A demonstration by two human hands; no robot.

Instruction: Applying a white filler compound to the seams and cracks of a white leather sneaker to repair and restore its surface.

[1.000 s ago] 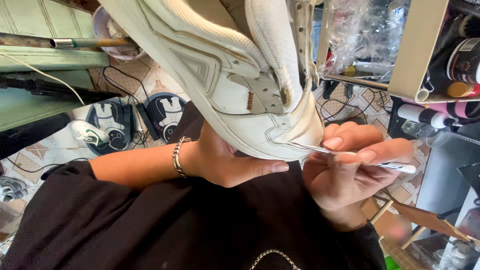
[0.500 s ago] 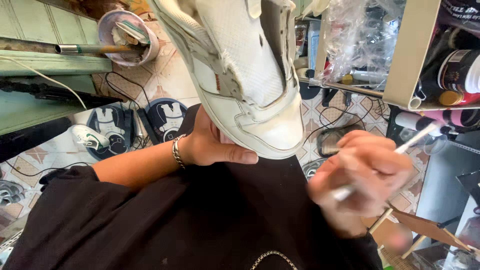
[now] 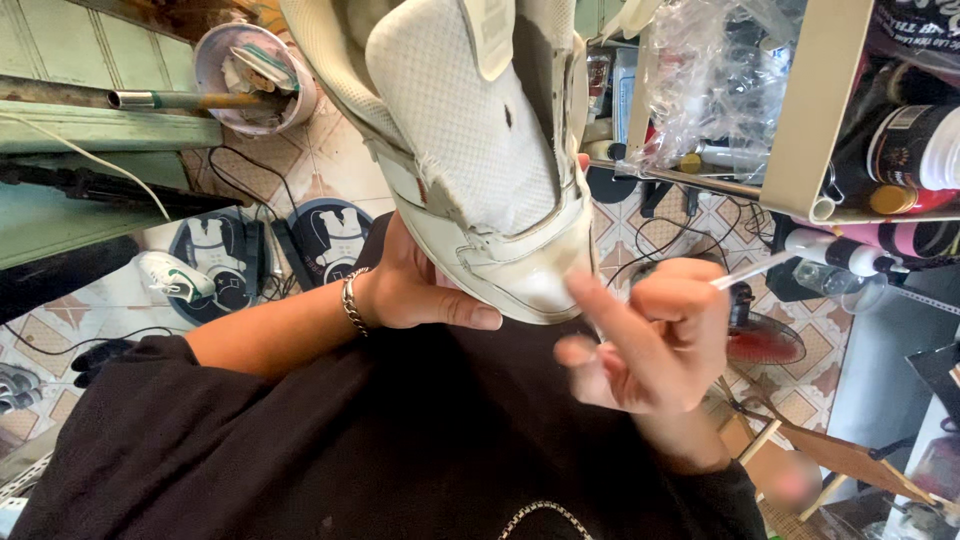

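A cluttered workshop with a patterned tile floor [image 3: 330,165] lies behind the fingers. A white sneaker [image 3: 480,150] hangs toe-down above them, the left hand [image 3: 420,290] clamped under its toe. The right hand [image 3: 650,340] pinches a thin white stick [image 3: 755,268], forefinger on the toe cap. This looks like cleaning or touch-up; next calls for steady strokes

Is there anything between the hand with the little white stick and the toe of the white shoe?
Nothing. In the head view the right hand has its forefinger right by the white sneaker toe.
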